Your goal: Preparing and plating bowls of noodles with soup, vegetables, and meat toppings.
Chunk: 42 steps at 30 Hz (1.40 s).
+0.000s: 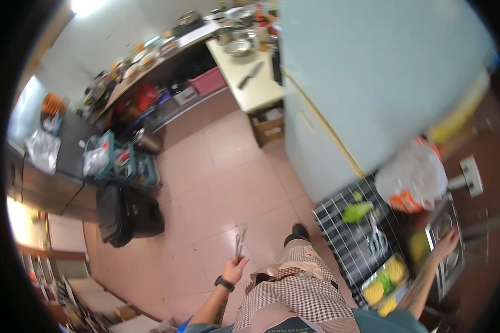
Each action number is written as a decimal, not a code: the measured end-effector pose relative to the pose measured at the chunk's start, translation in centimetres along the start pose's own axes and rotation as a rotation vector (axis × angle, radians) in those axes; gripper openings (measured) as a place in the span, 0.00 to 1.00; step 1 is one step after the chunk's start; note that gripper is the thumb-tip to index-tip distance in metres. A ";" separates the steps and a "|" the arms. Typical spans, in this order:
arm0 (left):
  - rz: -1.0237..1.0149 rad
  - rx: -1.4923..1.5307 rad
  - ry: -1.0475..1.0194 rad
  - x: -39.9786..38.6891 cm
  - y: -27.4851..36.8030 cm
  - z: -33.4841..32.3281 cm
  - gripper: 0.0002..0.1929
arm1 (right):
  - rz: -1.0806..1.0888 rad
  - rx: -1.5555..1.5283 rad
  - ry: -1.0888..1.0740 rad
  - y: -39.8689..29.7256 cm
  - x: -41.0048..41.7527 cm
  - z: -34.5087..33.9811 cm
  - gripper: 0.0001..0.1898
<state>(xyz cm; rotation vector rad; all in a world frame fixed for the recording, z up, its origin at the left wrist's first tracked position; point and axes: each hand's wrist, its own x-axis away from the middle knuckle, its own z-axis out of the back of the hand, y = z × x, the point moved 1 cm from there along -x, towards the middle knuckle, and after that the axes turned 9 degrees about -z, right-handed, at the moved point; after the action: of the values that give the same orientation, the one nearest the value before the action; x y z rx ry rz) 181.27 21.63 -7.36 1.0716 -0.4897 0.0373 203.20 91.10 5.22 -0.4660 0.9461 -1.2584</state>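
My left hand [234,269], with a dark watch at the wrist, grips a thin metal utensil [238,246] above the tiled floor. The utensil's pronged end points away from me; blur hides its exact kind. On the right, my right hand [446,242] is over the edge of a stainless-steel stove [444,274]. Whether its fingers hold anything is unclear. Beside that forearm, a clear tray [382,287] holds yellow noodle cakes [374,292] and green leaves [384,281]. Blue-handled scissors [377,242] and lettuce leaves [357,212] lie on a checkered cloth [337,233].
A pale refrigerator [316,137] stands ahead right, with a white plastic bag [412,175] near its base. Beyond it, a knife [251,75] lies on a cream counter [250,93]. To the left are a black bin [129,214] and a teal rack [125,164].
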 end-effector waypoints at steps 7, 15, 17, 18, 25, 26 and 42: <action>-0.074 0.699 -0.151 -22.9 16.1 2.4 0.19 | 0.254 -0.229 -1.378 -26.7 36.4 -25.7 0.19; -0.233 0.710 -0.180 -47.5 24.0 19.3 0.26 | 0.404 -0.261 -1.810 -56.3 47.6 -53.2 0.31; -0.189 0.778 -0.235 -51.6 24.4 25.7 0.32 | 0.467 -0.287 -1.983 -62.8 50.4 -59.3 0.29; -0.298 0.705 -0.128 -53.5 23.0 28.6 0.35 | 0.449 -0.266 -2.006 -68.6 51.3 -60.7 0.28; -0.150 0.677 0.339 -64.5 8.5 51.7 0.28 | 0.715 0.006 -1.965 -91.5 63.9 -83.1 0.20; -0.085 0.625 0.439 -66.3 4.9 54.1 0.24 | 0.760 -0.055 -1.897 -93.9 65.9 -86.9 0.20; 0.118 0.402 0.657 -99.8 2.9 88.5 0.24 | 1.631 0.336 -1.234 -138.1 91.7 -137.1 0.10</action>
<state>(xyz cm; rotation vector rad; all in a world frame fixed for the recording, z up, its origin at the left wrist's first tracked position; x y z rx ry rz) 59.00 -31.68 -11.17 1.3393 0.0588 0.5945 12.46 -8.31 1.81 -0.0249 -0.1451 0.4509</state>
